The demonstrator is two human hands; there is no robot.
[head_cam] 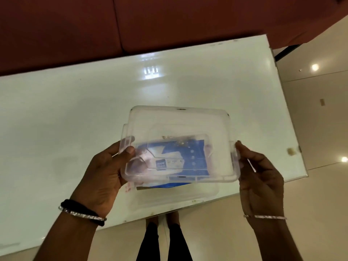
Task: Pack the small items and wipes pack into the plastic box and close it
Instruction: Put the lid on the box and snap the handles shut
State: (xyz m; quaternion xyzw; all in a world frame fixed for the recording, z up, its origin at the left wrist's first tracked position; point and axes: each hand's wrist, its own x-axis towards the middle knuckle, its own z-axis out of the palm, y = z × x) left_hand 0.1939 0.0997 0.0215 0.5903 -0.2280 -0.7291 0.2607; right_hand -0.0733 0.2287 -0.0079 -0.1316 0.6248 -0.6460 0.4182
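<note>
- Your left hand [101,178] and your right hand [260,178] each grasp one short end of the clear plastic lid [178,147], with the fingers curled around its side tabs. The left thumb lies on top of the lid near its corner.
- You hold the lid above the clear rectangular plastic box [178,196], which stands on the white glossy table [56,110], close to the edge nearest to you.
- The lid looks tilted, with its far edge higher and further from you than the box. From this I judge it is not yet seated on the rim, though both parts are transparent and I cannot tell whether they touch anywhere.
- The blue and white wipes pack [173,159] is seen through the lid and seems to lie inside the box. A blue strip of it also shows below the near edge of the lid.
- The small items are hard to identify. Some small pale and pinkish shapes appear through the plastic beside the wipes pack, on the left, but they are too blurred for me to name.
- No loose item is visible on the table around the box, so I judge that the packing part is finished.
- What remains is the closing: lower the lid flat onto the rim, line up the corners, and press the side tabs until they catch.
- The box stands very near the table edge, so press straight down and do not push it toward you.
</note>
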